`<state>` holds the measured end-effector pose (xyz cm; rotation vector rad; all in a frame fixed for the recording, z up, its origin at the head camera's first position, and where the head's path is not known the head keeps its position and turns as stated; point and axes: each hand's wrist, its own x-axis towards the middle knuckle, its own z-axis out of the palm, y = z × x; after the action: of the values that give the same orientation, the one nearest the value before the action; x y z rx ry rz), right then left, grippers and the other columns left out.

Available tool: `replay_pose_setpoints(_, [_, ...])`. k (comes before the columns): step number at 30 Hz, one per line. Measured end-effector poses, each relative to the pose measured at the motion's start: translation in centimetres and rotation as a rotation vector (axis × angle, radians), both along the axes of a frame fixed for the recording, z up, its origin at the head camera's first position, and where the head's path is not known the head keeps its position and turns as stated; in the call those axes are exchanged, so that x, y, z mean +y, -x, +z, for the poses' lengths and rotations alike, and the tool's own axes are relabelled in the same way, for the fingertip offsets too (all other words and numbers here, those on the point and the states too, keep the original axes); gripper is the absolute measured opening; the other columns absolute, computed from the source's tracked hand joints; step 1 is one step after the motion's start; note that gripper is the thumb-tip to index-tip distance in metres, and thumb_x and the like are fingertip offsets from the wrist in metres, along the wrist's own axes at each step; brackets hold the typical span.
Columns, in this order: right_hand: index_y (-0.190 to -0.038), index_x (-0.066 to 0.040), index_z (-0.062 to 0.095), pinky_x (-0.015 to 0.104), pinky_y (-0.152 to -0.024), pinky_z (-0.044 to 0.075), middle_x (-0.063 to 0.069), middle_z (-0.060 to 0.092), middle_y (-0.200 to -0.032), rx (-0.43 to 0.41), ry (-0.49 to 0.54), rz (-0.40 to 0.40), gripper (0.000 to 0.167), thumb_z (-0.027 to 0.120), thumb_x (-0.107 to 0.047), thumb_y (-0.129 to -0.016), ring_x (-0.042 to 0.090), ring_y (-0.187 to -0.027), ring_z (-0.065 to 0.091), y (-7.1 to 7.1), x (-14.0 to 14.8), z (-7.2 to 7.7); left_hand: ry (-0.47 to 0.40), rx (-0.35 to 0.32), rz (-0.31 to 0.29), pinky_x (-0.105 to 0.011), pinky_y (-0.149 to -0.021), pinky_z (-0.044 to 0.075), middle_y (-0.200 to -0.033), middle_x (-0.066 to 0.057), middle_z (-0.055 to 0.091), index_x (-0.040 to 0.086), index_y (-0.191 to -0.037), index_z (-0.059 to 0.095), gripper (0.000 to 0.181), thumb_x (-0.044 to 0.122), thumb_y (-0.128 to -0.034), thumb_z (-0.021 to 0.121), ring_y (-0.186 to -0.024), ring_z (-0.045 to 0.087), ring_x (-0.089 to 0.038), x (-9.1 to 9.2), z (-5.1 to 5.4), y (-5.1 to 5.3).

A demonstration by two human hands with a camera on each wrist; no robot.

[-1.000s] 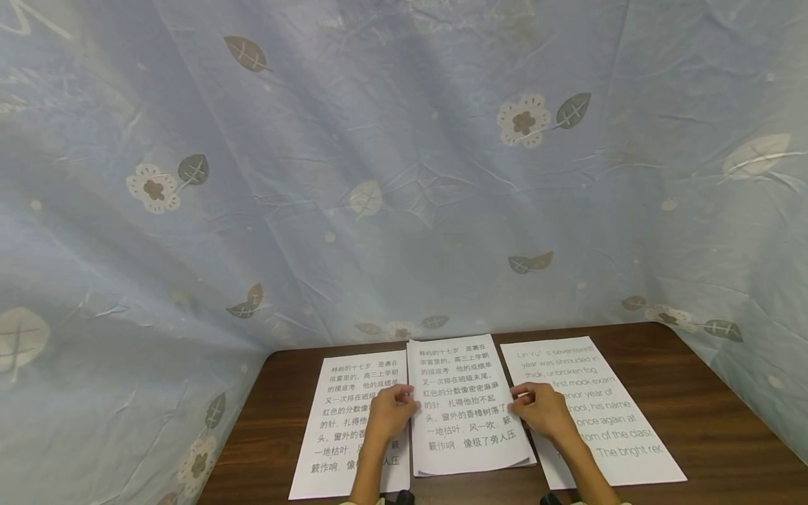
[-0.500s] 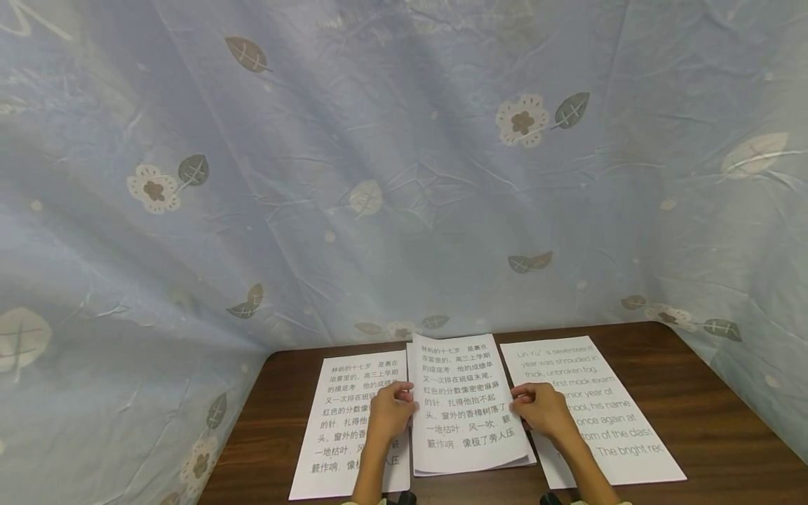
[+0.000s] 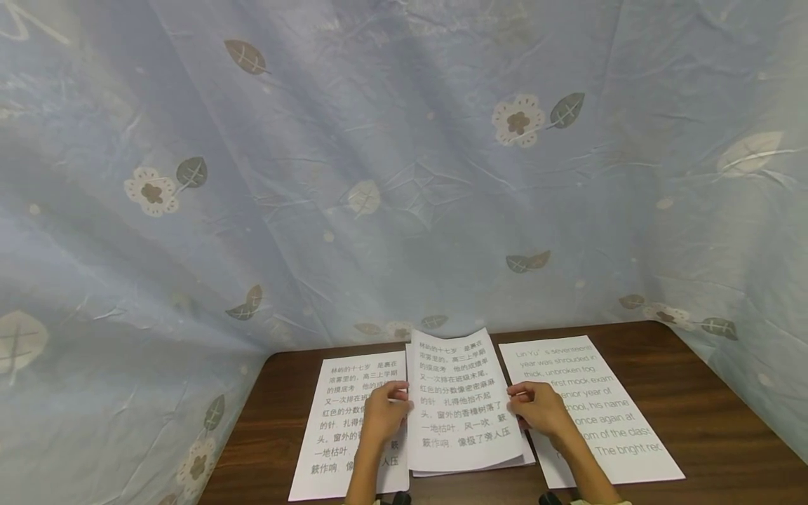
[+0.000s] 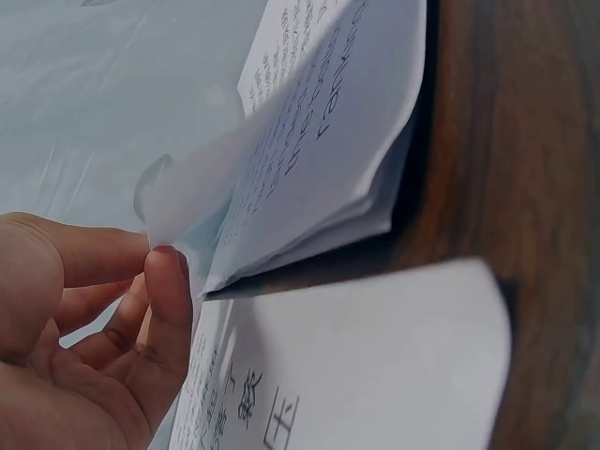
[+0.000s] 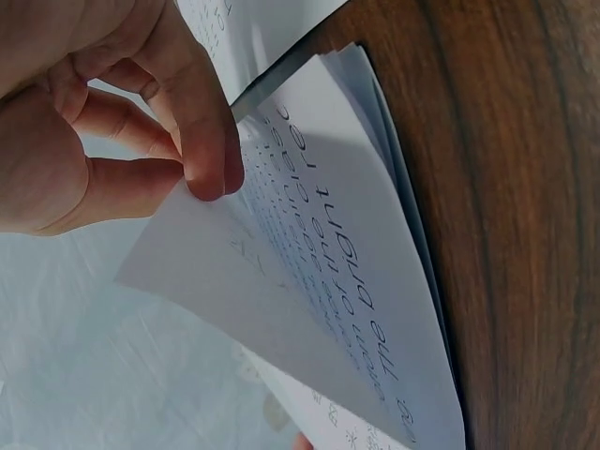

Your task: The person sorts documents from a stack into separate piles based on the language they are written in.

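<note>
Both hands hold a white sheet of paper [image 3: 451, 421] printed with Chinese text, one hand at each side edge. Thumb and fingers of my left hand [image 3: 384, 414] pinch its left edge; my right hand [image 3: 539, 410] pinches the right. The sheet bows and stands raised off a paper stack [image 3: 527, 459] in the middle of the table. In the right wrist view, the stack's uppermost page [image 5: 375, 253] bears English text, with the lifted sheet [image 5: 225, 281] slanting above it. The left wrist view shows the gap under the sheet's pinched edge [image 4: 187, 202].
Chinese-printed paper [image 3: 309, 449] lies on the left, partly under my left forearm. English-printed paper [image 3: 625, 442] lies on the right, partly covered by my right hand and forearm. A brown wooden table [image 3: 713, 435] carries everything; a pale blue patterned cloth [image 3: 416, 175] hangs behind.
The top sheet has come up off the stack, its far edge rising and curving, and both hands have shifted slightly left with it. The side papers stay put.
</note>
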<state>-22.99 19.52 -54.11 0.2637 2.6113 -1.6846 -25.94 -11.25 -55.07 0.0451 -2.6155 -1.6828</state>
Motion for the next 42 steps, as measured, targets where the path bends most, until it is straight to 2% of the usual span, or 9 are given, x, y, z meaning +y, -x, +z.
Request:
replay_pose_setpoints(11, [-0.120,0.004,0.074,0.034,-0.067,0.065,0.013,0.075,-0.102,0.010,0.042,0.009,0.030,0.074,-0.001,-0.090,0.019,-0.080,0.071,-0.2,-1.9,0.3,0.031,0.021,-0.008,-0.024,-0.056,0.060,-0.101,-0.010,0.072,0.000,-0.132,0.072,0.039,0.004,-0.0925,0.073,-0.069,0.068,-0.015,-2.3,-0.1,-0.2])
replay_pose_setpoints(26, [-0.119,0.003,0.074,0.032,-0.064,0.064,0.012,0.075,-0.100,0.007,0.092,0.027,0.031,0.076,0.000,-0.088,0.020,-0.077,0.070,0.0,-5.4,-0.9,0.026,0.009,0.031,-0.024,-0.058,0.060,-0.103,-0.012,0.070,-0.003,-0.132,0.071,0.039,0.001,-0.0934,0.071,-0.075,0.069,-0.017,-5.4,0.0,-0.9])
replay_pose_setpoints(33, [-0.121,0.003,0.073,0.031,-0.062,0.062,0.014,0.074,-0.100,-0.005,0.108,0.034,0.033,0.075,-0.002,-0.088,0.020,-0.073,0.069,0.0,-6.6,-1.1,0.035,0.005,0.047,-0.025,-0.060,0.059,-0.104,-0.013,0.071,-0.003,-0.130,0.072,0.038,0.000,-0.0926,0.072,-0.076,0.068,-0.017,-7.0,-0.2,-0.9])
replay_pose_setpoints(42, [-0.120,0.005,0.072,0.032,-0.063,0.062,0.013,0.075,-0.099,-0.001,0.143,0.066,0.033,0.075,-0.001,-0.088,0.020,-0.073,0.070,-0.1,-8.5,-1.0,0.061,0.007,0.065,-0.026,-0.059,0.060,-0.105,-0.015,0.071,-0.003,-0.129,0.072,0.038,-0.001,-0.0920,0.071,-0.077,0.068,-0.018,-9.3,0.2,-1.3])
